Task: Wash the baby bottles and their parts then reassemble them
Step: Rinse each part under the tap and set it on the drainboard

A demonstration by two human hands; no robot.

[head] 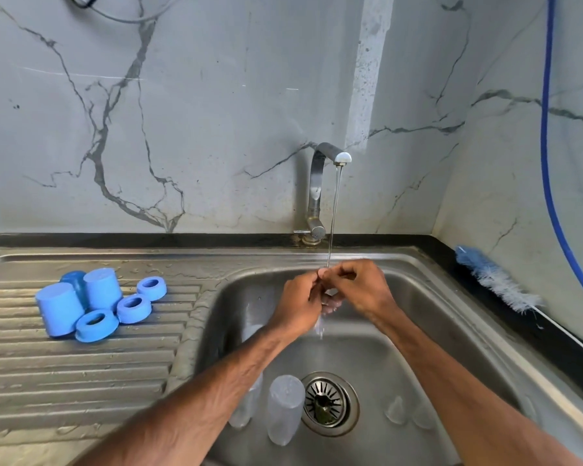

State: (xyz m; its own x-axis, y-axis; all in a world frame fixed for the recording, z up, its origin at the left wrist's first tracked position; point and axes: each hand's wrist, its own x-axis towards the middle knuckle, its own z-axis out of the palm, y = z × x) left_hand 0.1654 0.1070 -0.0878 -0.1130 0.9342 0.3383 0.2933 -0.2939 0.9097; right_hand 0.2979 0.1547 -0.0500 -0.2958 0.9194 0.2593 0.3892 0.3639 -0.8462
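Holding a small clear part (330,299) under the tap's (317,183) thin stream, the left hand (300,299) and right hand (362,285) pinch it between curled fingertips above the sink (451,317). It shows only in the gap between both sets of fingers. A clear bottle (285,408) stands beside the drain (325,403).

The caps (59,309) and rings (96,325) at the left end of the ribbed, steel-grey drainboard (81,381) are plain light blue. The brush (495,277) at the right edge of the sink (428,264) has blue and white bristles, and the wall (216,129) is grey marble with dark veins.
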